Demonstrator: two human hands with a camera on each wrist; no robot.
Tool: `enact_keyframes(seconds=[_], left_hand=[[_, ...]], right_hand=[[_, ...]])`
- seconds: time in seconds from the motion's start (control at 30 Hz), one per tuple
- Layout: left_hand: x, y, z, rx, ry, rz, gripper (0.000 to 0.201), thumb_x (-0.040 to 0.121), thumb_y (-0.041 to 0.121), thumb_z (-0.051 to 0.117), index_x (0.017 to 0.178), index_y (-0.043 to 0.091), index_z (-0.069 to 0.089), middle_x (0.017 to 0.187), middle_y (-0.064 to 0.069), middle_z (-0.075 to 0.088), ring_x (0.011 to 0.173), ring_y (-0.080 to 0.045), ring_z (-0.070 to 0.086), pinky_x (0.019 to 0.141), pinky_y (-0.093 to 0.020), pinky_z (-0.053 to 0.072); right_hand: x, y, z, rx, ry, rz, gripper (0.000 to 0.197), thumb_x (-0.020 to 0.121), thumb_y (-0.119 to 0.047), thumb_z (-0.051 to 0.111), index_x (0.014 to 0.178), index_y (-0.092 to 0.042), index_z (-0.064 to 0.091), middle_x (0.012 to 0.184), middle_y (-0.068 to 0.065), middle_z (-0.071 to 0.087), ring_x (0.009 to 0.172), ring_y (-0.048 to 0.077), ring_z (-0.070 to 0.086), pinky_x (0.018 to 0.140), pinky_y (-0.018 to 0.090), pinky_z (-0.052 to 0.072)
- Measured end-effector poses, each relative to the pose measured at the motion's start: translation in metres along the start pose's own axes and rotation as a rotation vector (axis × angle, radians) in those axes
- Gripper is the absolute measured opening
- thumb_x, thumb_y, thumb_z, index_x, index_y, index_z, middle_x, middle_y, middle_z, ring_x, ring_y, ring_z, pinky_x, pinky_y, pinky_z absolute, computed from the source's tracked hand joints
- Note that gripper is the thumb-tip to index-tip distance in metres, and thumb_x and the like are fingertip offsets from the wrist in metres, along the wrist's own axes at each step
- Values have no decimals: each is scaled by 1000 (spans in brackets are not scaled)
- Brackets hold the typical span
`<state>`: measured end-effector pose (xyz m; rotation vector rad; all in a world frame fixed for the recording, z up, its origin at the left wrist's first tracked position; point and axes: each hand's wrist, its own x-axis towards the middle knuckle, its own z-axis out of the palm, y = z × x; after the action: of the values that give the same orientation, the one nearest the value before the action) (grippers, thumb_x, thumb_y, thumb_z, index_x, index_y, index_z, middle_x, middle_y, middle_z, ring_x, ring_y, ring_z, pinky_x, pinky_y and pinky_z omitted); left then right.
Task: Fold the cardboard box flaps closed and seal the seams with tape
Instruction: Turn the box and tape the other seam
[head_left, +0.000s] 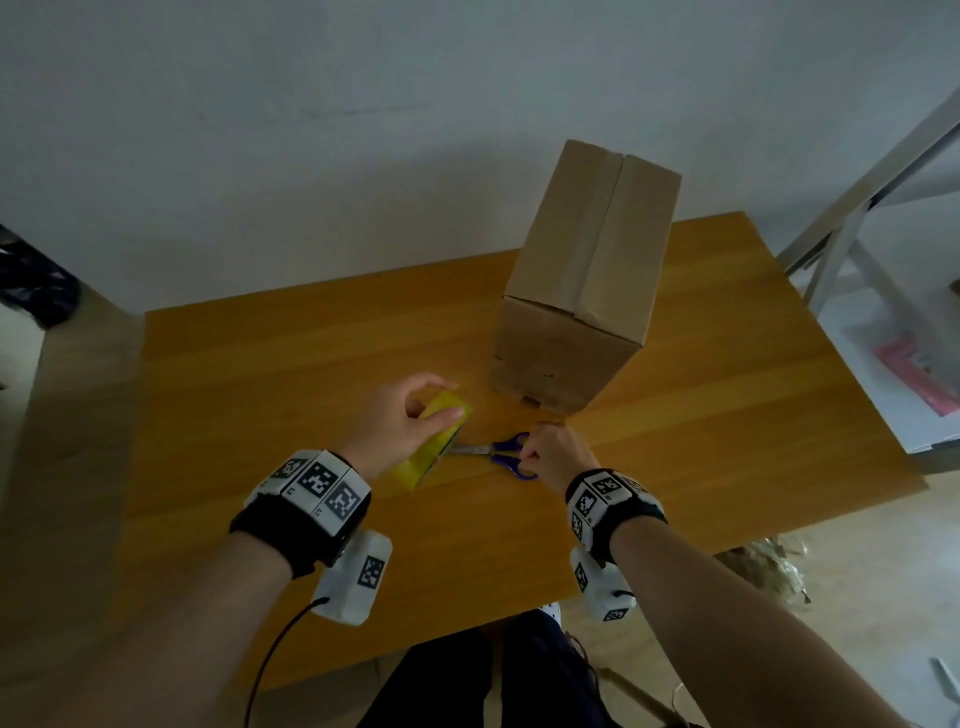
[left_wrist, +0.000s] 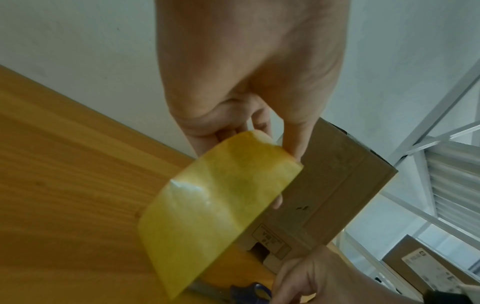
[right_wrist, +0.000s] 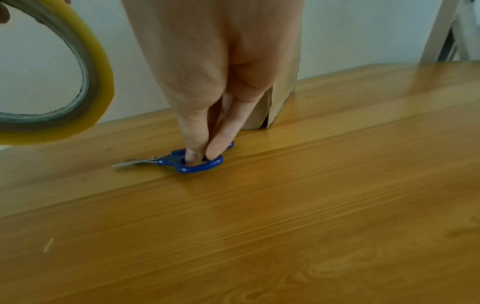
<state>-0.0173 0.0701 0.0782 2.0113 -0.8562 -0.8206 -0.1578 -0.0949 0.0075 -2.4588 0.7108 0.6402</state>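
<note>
The left hand (head_left: 390, 422) grips a yellow roll of tape (head_left: 435, 441), fingers curled over its upper rim and thumb on the near side, holding the roll on edge and tilted just above the wooden table (head_left: 260, 395). Just to the right of that hand, under the roll's lower edge, lie the blue-handled scissors (head_left: 498, 453), flat on the table with the blades pointing toward the roll. The right hand (head_left: 556, 454) reaches down on them, its fingertips (right_wrist: 193, 158) pressed together and poked into a handle loop, pinching the blue ring against the table. Beyond both hands, nearer the right one, stands the cardboard box (head_left: 587, 280), upright with its top flaps folded shut and a strip of tape running along the centre seam. A small notch shows at its bottom corner just past the right hand's fingers.
</note>
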Motion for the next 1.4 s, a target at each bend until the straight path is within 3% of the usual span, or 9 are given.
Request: enact_keyframes(seconds=[0.17, 0.27, 0.47, 0.57, 0.77, 1.03, 1.17, 1.3, 1.4], left_hand=[[7, 10, -7, 4, -19, 52, 20, 80, 37, 66, 98, 41, 57, 73, -23, 65, 52, -35, 54, 50, -31, 37], [8, 24, -15, 26, -32, 72, 22, 82, 33, 66, 102, 33, 58, 59, 9, 60, 48, -12, 45, 51, -25, 36], [10, 48, -28, 33, -63, 103, 32, 74, 44, 71, 102, 30, 62, 56, 6, 49, 49, -12, 42, 48, -16, 31], [10, 59, -37, 52, -104, 156, 39, 71, 53, 69, 103, 31, 63, 70, -16, 63, 58, -29, 55, 54, -24, 39], [11, 74, -53, 209, -121, 124, 66, 77, 42, 69, 134, 23, 40, 110, 6, 51, 101, -17, 57, 75, -30, 47], [26, 82, -69, 334, -105, 75, 62, 64, 73, 52, 61, 12, 40, 54, 1, 25, 46, -13, 26, 49, -26, 20], [30, 92, -72, 298, -127, 122, 53, 70, 64, 55, 54, 15, 43, 49, 4, 32, 44, -13, 33, 47, -24, 25], [32, 104, -80, 255, -234, 165, 35, 90, 29, 52, 98, -1, 67, 91, -6, 56, 83, -22, 52, 59, -12, 37], [38, 108, -84, 237, -192, 138, 38, 84, 40, 62, 72, 5, 66, 63, -2, 55, 58, -14, 50, 52, -19, 35]], right_hand=[[-13, -17, -21, 269, 221, -30, 24, 98, -19, 48, 98, -6, 69, 95, 11, 69, 84, 27, 63, 70, 37, 50], [-26, -37, -47, 549, 377, -75, 35, 101, -26, 40, 86, -3, 63, 83, 15, 68, 76, 32, 64, 72, 44, 53], [-47, -71, -88, 635, 477, -197, 29, 91, -42, 57, 90, -15, 67, 81, 0, 68, 74, 14, 62, 64, 25, 51], [-52, -76, -100, 535, 549, -244, 14, 88, -24, 65, 88, -11, 70, 78, -4, 63, 73, 9, 56, 67, 21, 46], [-66, -77, -124, 597, 582, -204, 15, 89, -19, 63, 87, -8, 74, 77, 2, 69, 70, 11, 60, 68, 24, 51], [-83, -67, -141, 906, 609, -107, 18, 86, -16, 69, 78, -1, 74, 71, 15, 69, 64, 17, 61, 70, 36, 56], [-95, -63, -145, 975, 620, -106, 20, 87, -13, 67, 80, 5, 72, 67, 12, 65, 61, 17, 60, 59, 26, 55], [-99, -58, -151, 1068, 647, -43, 25, 86, -16, 68, 83, 8, 71, 67, 11, 65, 58, 16, 61, 63, 31, 57], [-104, -55, -154, 1138, 665, -42, 22, 87, -14, 67, 84, 7, 71, 71, 13, 66, 59, 18, 62, 65, 33, 59]])
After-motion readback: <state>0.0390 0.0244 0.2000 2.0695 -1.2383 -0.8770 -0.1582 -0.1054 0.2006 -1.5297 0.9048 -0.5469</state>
